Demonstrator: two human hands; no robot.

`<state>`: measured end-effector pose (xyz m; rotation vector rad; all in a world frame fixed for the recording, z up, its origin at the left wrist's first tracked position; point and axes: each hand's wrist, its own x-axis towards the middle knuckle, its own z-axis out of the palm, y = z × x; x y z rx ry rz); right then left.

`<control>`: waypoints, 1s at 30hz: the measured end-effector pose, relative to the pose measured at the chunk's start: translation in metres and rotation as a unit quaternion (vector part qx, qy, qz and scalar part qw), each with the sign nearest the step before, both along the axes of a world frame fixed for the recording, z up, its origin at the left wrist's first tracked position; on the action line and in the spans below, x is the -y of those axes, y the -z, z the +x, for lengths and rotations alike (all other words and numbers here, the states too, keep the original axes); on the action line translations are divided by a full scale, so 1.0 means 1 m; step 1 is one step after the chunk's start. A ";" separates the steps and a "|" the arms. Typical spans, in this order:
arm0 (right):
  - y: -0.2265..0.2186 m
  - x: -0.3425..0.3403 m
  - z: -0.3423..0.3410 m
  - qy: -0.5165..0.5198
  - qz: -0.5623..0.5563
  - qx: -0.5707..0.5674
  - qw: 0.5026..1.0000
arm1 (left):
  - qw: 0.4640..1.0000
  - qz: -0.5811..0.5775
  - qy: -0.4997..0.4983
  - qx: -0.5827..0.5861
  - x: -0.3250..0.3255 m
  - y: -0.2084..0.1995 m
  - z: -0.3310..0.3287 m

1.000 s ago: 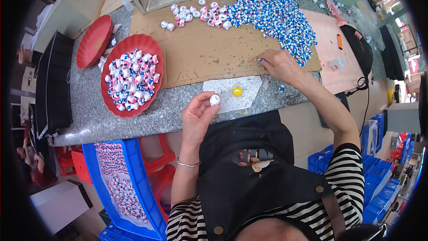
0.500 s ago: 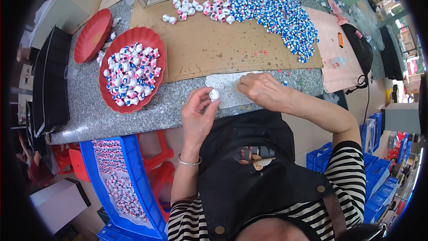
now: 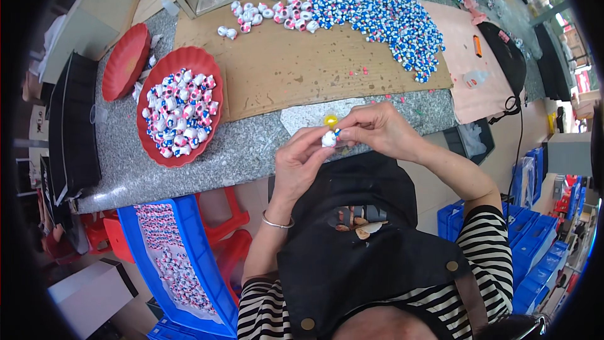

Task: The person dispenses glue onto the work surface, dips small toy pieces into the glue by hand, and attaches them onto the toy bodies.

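Observation:
Between the fingertips of my left hand is a small white figurine head, gripped from the left. My right hand pinches a tiny blue figurine piece against the upper right of that head. The two touch; whether they are joined I cannot tell. Just beyond my fingertips a small round yellow dish sits on a speckled white sheet at the counter's near side.
Left of my hands, a red scalloped bowl holds white, pink and blue figurines. Another red bowl leans behind it. On the cardboard lie loose white-and-pink heads and a big heap of blue pieces. A blue crate stands lower left.
My right hand has come from over the white sheet to the figurine head, bringing a blue piece against it. My left hand has shifted right, still holding the head. The yellow dish is uncovered.

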<state>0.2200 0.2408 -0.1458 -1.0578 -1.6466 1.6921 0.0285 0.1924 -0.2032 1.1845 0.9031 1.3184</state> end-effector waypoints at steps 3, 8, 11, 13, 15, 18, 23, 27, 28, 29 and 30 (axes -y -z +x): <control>-0.012 0.007 0.000 -0.032 0.223 0.074 0.971 | 0.995 -0.043 0.093 0.011 -0.002 -0.012 -0.011; -0.020 0.013 -0.012 -0.014 0.330 0.069 0.941 | 0.988 -0.071 0.127 -0.045 -0.002 -0.035 -0.019; -0.003 0.006 -0.023 -0.006 0.285 0.036 0.958 | 0.991 -0.082 0.087 -0.064 -0.006 -0.032 -0.027; 0.003 -0.014 -0.029 -0.070 0.173 -0.008 0.982 | 0.988 -0.056 0.051 -0.134 -0.012 -0.038 -0.046; 0.001 -0.036 -0.024 -0.060 0.156 0.032 0.985 | 0.979 0.006 -0.051 -0.196 -0.021 -0.046 -0.077; 0.027 -0.104 0.005 0.035 0.395 0.253 0.882 | 0.839 0.132 -0.246 -0.468 -0.032 -0.074 -0.145; 0.039 -0.175 0.005 0.053 0.507 0.309 0.803 | 0.818 0.203 -0.273 -0.465 -0.084 -0.076 -0.110; 0.045 -0.194 -0.002 0.002 0.492 0.420 0.763 | 0.759 0.171 -0.253 -0.575 -0.155 -0.053 -0.072; 0.040 -0.191 -0.007 -0.002 0.502 0.436 0.747 | 0.741 0.133 -0.253 -0.608 -0.172 -0.045 -0.070; 0.034 -0.184 -0.008 -0.002 0.515 0.438 0.737 | 0.723 0.096 -0.247 -0.638 -0.188 -0.038 -0.068; 0.033 -0.179 -0.010 -0.001 0.527 0.438 0.729 | 0.708 0.064 -0.249 -0.658 -0.201 -0.026 -0.069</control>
